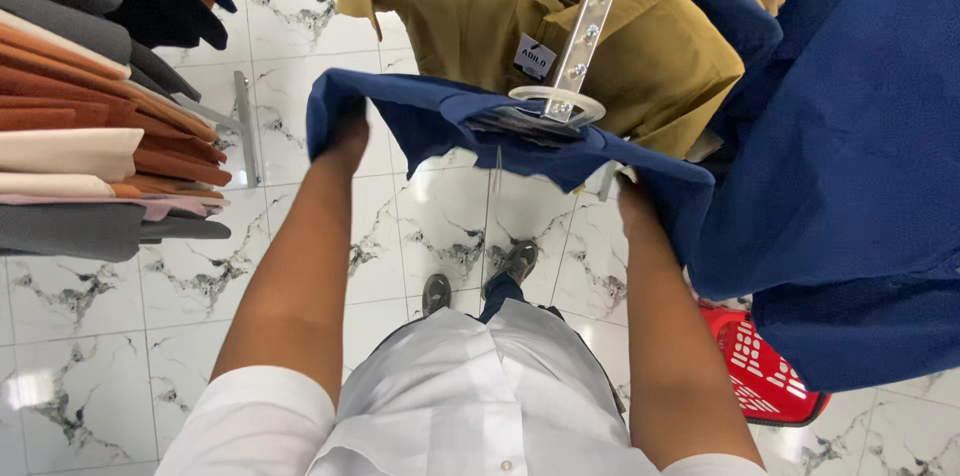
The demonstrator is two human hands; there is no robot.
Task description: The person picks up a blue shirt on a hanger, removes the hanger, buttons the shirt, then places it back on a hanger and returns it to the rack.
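A dark blue shirt (pixel 430 116) hangs on a hanger at the round end of a chrome display arm (pixel 585 31). My left hand (pixel 345 136) reaches up under the shirt's left shoulder and is mostly wrapped in the cloth. Under the shirt's right shoulder is my right hand (pixel 632 198), its fingers hidden by the fabric. Both hands grip the shirt from below.
A mustard shirt (pixel 520 6) hangs behind the blue one. More blue shirts (pixel 850 156) hang at right above a red plastic basket (pixel 765 371). Orange, cream and grey garments (pixel 90 126) hang on a rack at left. White marble floor tiles (pixel 80 336) lie below.
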